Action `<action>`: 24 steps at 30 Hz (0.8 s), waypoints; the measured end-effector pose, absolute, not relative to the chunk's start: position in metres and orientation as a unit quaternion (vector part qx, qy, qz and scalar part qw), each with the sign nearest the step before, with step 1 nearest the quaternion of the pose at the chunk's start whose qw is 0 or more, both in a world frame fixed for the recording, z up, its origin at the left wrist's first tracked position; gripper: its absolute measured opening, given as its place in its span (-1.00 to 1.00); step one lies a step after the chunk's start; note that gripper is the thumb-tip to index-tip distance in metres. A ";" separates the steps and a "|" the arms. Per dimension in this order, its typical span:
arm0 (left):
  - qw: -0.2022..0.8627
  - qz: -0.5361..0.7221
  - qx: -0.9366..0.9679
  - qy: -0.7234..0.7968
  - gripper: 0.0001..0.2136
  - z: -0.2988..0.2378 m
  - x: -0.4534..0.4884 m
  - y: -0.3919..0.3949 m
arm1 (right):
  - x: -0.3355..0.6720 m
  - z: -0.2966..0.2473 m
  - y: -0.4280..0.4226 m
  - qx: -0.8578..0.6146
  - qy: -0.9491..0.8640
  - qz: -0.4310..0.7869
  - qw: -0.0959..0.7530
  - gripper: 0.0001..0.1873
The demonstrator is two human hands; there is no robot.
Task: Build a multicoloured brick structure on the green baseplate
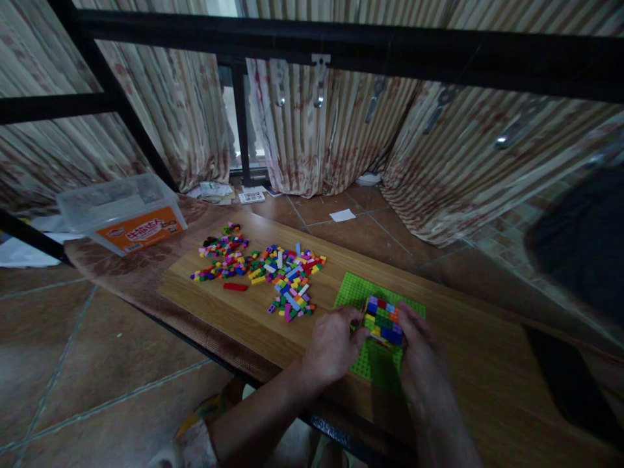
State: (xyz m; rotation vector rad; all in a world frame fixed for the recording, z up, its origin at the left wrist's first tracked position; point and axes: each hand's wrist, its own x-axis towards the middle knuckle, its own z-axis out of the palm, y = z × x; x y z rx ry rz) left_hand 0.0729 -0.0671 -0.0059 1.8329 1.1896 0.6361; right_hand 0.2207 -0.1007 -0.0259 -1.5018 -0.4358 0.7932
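Observation:
A block of multicoloured toy bricks (383, 320) is between my two hands, over the green baseplate (348, 290). My left hand (336, 343) is closed at the block's left side, thumb and fingers pinching near its edge. Along the right side, my right hand (422, 348) grips the block with its fingers against the upper right edge. Blue, green, yellow, red and orange bricks show on the block's top. Its underside is hidden, so I cannot tell whether it touches the baseplate.
Loose coloured bricks (287, 273) lie heaped on the wooden board (195, 312), left of the baseplate. A lone red brick (234, 286) lies before them. Behind stands a clear plastic tub (121, 208) with an orange label. A dark flat object (568, 377) lies at the right.

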 end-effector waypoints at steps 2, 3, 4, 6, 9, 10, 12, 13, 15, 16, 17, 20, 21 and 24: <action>0.400 0.249 0.745 0.472 -0.82 -0.008 0.074 -0.067 | 0.220 -0.028 -0.100 -0.660 -0.201 0.345 0.637 -0.50; 0.390 0.246 0.752 0.471 -0.83 -0.009 0.075 -0.067 | 0.220 -0.029 -0.100 -0.661 -0.212 0.341 0.634 -0.50; 0.380 0.241 0.759 0.471 -0.83 -0.010 0.075 -0.067 | 0.220 -0.031 -0.101 -0.664 -0.226 0.334 0.629 -0.49; 0.359 0.230 0.773 0.469 -0.84 -0.011 0.076 -0.066 | 0.222 -0.034 -0.101 -0.671 -0.257 0.321 0.616 -0.47; 0.338 0.217 0.787 0.468 -0.84 -0.012 0.076 -0.066 | 0.223 -0.037 -0.102 -0.675 -0.268 0.318 0.609 -0.44; 0.335 0.214 0.789 0.468 -0.83 -0.013 0.076 -0.066 | 0.223 -0.037 -0.102 -0.675 -0.263 0.322 0.610 -0.44; 0.335 0.213 0.790 0.468 -0.83 -0.013 0.076 -0.066 | 0.223 -0.034 -0.101 -0.674 -0.251 0.332 0.611 -0.45; 0.335 0.213 0.790 0.466 -0.84 -0.013 0.076 -0.066 | 0.222 -0.033 -0.101 -0.676 -0.245 0.334 0.609 -0.45; 0.338 0.214 0.791 0.463 -0.86 -0.013 0.076 -0.066 | 0.221 -0.029 -0.100 -0.687 -0.229 0.331 0.605 -0.45; 0.341 0.215 0.790 0.462 -0.86 -0.013 0.075 -0.066 | 0.221 -0.027 -0.099 -0.693 -0.222 0.324 0.604 -0.45; 0.346 0.217 0.789 0.460 -0.87 -0.014 0.075 -0.066 | 0.220 -0.025 -0.099 -0.701 -0.217 0.313 0.603 -0.46; 0.362 0.230 0.780 0.456 -0.83 -0.014 0.075 -0.067 | 0.219 -0.023 -0.098 -0.716 -0.214 0.253 0.615 -0.47; 0.366 0.237 0.777 0.454 -0.81 -0.013 0.074 -0.067 | 0.219 -0.022 -0.099 -0.722 -0.218 0.224 0.617 -0.48; 0.376 0.269 0.762 0.452 -0.75 -0.011 0.072 -0.068 | 0.214 -0.015 -0.101 -0.742 -0.241 0.131 0.612 -0.52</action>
